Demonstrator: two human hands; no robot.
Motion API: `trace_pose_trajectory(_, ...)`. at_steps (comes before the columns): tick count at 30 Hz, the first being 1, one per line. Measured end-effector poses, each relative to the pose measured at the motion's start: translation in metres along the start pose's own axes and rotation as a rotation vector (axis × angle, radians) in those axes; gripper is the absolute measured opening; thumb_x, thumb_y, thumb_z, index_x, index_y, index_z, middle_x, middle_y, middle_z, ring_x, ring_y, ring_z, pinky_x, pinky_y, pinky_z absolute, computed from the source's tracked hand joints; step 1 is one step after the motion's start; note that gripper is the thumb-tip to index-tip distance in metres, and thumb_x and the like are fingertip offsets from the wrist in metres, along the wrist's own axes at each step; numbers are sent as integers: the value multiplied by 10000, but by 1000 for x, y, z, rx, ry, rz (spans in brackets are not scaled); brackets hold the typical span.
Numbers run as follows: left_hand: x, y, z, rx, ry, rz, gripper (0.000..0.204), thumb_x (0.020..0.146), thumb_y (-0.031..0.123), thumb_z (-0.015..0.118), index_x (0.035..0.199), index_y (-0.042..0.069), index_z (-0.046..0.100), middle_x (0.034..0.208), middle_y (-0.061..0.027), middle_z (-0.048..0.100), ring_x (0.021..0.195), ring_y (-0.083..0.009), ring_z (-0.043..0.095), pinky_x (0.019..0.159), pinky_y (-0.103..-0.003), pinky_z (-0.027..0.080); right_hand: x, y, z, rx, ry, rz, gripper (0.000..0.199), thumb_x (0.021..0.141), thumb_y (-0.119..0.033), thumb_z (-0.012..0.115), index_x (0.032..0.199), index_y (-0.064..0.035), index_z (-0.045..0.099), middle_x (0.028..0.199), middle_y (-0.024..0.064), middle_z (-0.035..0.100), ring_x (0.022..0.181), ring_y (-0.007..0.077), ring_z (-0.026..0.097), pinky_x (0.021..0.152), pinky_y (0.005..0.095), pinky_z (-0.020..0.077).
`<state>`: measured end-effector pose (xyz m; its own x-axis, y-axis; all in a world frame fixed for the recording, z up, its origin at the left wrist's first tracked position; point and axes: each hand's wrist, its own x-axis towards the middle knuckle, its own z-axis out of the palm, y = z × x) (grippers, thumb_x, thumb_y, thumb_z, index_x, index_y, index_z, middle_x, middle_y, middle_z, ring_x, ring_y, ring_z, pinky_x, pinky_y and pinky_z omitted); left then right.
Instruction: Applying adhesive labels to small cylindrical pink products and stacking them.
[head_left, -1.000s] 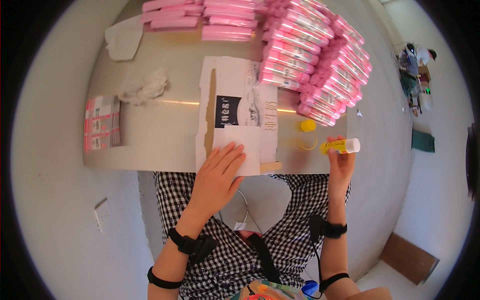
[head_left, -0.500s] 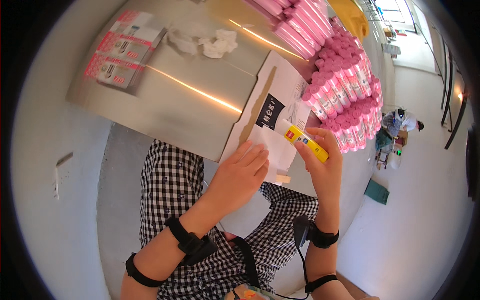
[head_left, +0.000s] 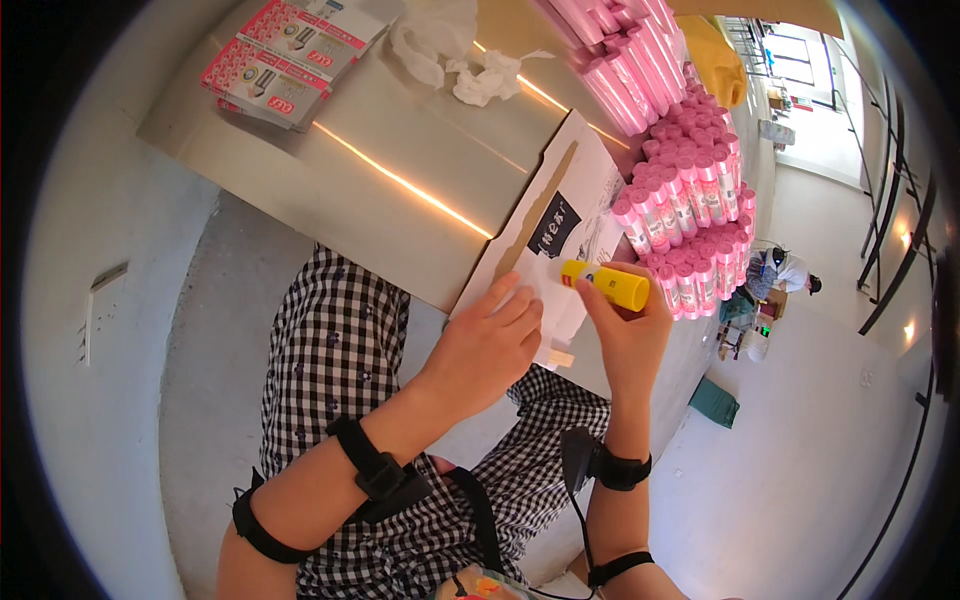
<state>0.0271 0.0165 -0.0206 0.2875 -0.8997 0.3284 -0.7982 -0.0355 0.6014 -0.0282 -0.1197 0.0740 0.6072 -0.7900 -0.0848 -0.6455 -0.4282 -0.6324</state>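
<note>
In my right hand [head_left: 637, 338] is a yellow glue stick [head_left: 622, 289], its end held low over a white sheet of paper [head_left: 562, 312]. My left hand [head_left: 478, 350] lies on that sheet with its fingers stretched out, pressing it down. Underneath is a flat white cardboard piece [head_left: 592, 160] with a black printed patch and a brown strip along one side, reaching to the table's near edge. A small light-coloured tab [head_left: 561, 358] sticks out at its near corner. Whether the stick's tip touches the paper I cannot make out.
Many pink-capped tubes [head_left: 690, 185] stand packed right of the cardboard, with pink wrapped rolls [head_left: 632, 75] behind. Crumpled white tissue [head_left: 488, 78] and stacked red-and-white boxes [head_left: 290, 62] lie on the grey table [head_left: 390, 150]. A person [head_left: 790, 270] is far off to the right.
The glue stick has swung from a slant to nearly level, its far end moving toward the left over the sheet. My left hand stays on the paper. The whole view has shifted slightly.
</note>
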Motion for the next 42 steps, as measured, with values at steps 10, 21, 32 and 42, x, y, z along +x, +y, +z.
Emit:
trace_pose_trajectory(10,1,2,2,-24,28,-29,273,772,142,594,1007,22,666,1188,-69,612,1211,-201,508,1132,-431,276,0,5,15,50,-33,-72,273,771,-103,783,953,-11,602,785,37,652,704,63,609,639,209,506)
trace_pose_trajectory(21,2,3,3,-19,27,-43,299,746,143,635,1021,26,657,1187,-64,607,1205,-196,509,1121,-423,296,9,1,16,-157,4,-208,251,751,-119,766,915,-23,603,679,17,603,554,62,516,523,211,422)
trace_pose_trajectory(32,1,4,4,-45,8,-53,346,726,156,674,1049,33,654,1207,-59,594,1219,-188,497,1126,-434,282,12,-2,21,-27,25,-145,243,758,-135,769,900,-34,600,680,12,616,557,58,538,532,205,437)
trace_pose_trajectory(42,3,5,1,-46,-6,-63,339,743,183,687,1057,57,659,1208,-36,592,1225,-174,487,1129,-440,273,5,40,-9,-44,141,-31,253,742,-136,790,886,-38,606,673,0,610,576,51,527,549,212,434)
